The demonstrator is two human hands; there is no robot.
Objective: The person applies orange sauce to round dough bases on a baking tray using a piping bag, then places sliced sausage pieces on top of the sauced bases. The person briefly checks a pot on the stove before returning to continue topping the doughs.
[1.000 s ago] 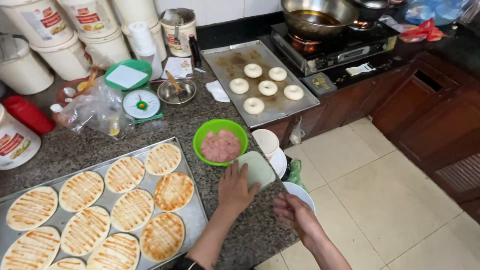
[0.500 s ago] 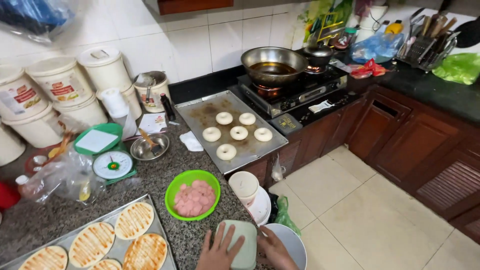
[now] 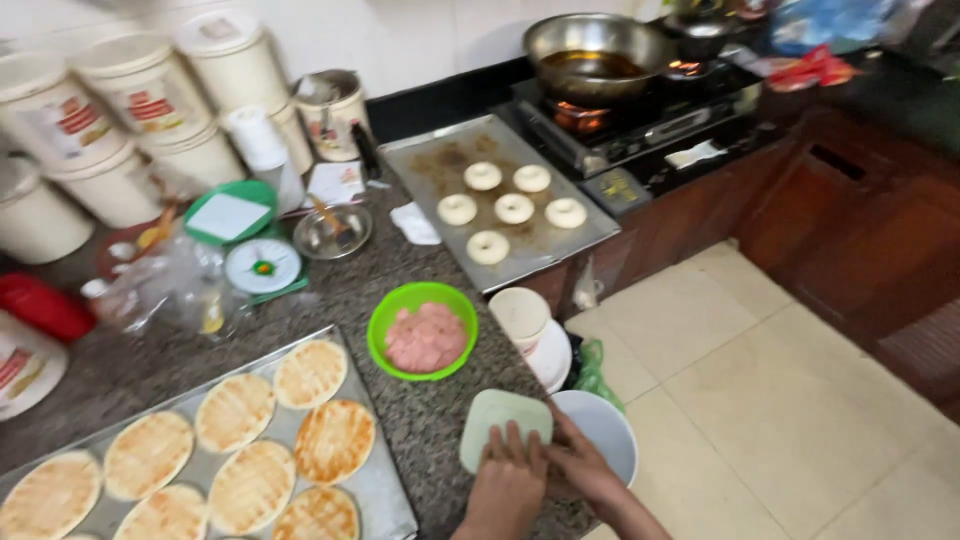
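Your left hand (image 3: 508,480) and right hand (image 3: 583,462) now both press flat on the pale green dough sheet (image 3: 500,418). They have closed in together just below the green bowl (image 3: 422,330). Neither hand grips anything.

white lidded tubs (image 3: 150,95) with red-and-yellow labels stand stacked at the tabletop's back left, against the tiled wall. a red packet (image 3: 45,307) lies at the left edge by a crumpled clear plastic bag (image 3: 170,290), and a red wrapper (image 3: 815,70) and blue bag (image 3: 820,25) sit beyond the stove.
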